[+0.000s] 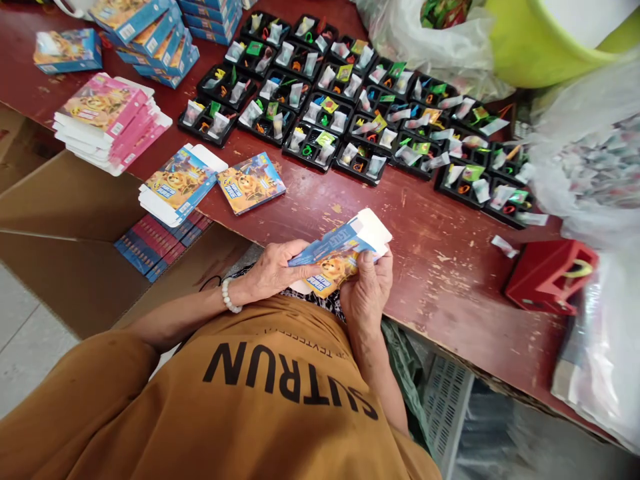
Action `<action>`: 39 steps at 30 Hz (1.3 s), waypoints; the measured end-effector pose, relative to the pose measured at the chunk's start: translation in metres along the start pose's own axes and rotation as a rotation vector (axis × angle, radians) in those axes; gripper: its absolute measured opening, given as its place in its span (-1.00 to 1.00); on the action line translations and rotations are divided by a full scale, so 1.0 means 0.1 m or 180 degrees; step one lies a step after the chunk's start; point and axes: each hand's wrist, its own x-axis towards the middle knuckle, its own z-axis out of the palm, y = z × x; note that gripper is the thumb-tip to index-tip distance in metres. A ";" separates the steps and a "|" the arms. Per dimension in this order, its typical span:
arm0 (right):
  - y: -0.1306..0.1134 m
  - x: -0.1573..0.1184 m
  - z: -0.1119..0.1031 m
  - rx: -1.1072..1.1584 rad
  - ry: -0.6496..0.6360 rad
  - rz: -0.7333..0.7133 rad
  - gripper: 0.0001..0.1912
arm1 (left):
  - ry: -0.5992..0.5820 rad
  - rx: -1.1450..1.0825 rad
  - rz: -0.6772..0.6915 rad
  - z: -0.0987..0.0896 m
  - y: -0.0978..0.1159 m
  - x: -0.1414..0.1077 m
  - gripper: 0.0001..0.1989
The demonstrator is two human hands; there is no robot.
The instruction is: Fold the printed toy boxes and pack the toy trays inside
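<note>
Between my two hands, at the table's front edge, is a small blue and yellow printed carton with a white end flap standing out at its upper right. My left hand grips the carton's left side, fingers along the blue panel. At its right end my right hand pinches it, the thumb on the front face. Just beyond, on the table, lie a closed-looking blue carton and a few flat blue cartons with white flaps.
Black compartment trays with small packets fill the table's back. Pink flat cartons and stacked blue boxes stand at left. An open cardboard box sits below. At right are a red tape dispenser and a yellow-green tub.
</note>
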 end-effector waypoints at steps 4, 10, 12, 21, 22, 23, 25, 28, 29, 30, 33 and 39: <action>0.02 -0.01 -0.03 0.0182 0.0120 0.0009 -0.61 | -0.0044 0.0090 0.0101 -0.01 0.00 0.01 -0.63; 0.02 -0.01 -0.05 0.0173 0.0087 0.0108 -0.60 | -0.0121 0.0242 0.0249 -0.05 0.05 0.02 -0.56; 0.01 -0.01 -0.05 0.0255 0.0130 0.0125 -0.60 | -0.0096 0.0252 0.0266 -0.05 0.06 0.02 -0.56; 0.03 -0.03 -0.08 -0.0044 0.0207 0.0058 -0.53 | 0.0121 0.0047 0.0538 0.02 0.01 -0.02 -0.61; 0.03 -0.03 -0.09 -0.0066 0.0210 0.0035 -0.54 | 0.0158 0.0024 0.0521 0.03 0.01 -0.02 -0.57; 0.02 -0.03 -0.09 -0.0060 0.0204 0.0021 -0.54 | 0.0202 0.0015 0.0492 0.04 0.00 -0.01 -0.52; 0.00 -0.05 -0.09 0.0024 0.0131 0.0042 -0.56 | 0.0258 -0.0018 0.0373 0.04 -0.02 0.00 -0.45; -0.05 -0.11 -0.09 0.0172 -0.0202 0.0213 -0.61 | 0.0395 -0.0265 0.0077 0.02 -0.06 0.00 -0.44; -0.05 -0.13 -0.10 0.0199 -0.0318 0.0289 -0.63 | 0.0457 -0.0317 0.0001 0.01 -0.08 -0.01 -0.43; -0.05 -0.14 -0.11 0.0213 -0.0397 0.0364 -0.64 | 0.0494 -0.0309 -0.0048 0.00 -0.11 -0.02 -0.42; -0.02 -0.16 -0.15 0.0121 -0.0384 0.0446 -0.63 | 0.0424 -0.0102 -0.0015 -0.01 -0.18 -0.03 -0.54; -0.01 -0.19 -0.25 -0.0982 -0.0198 -0.0004 -0.64 | 0.0542 -0.0444 0.0138 0.02 -0.23 0.01 -0.31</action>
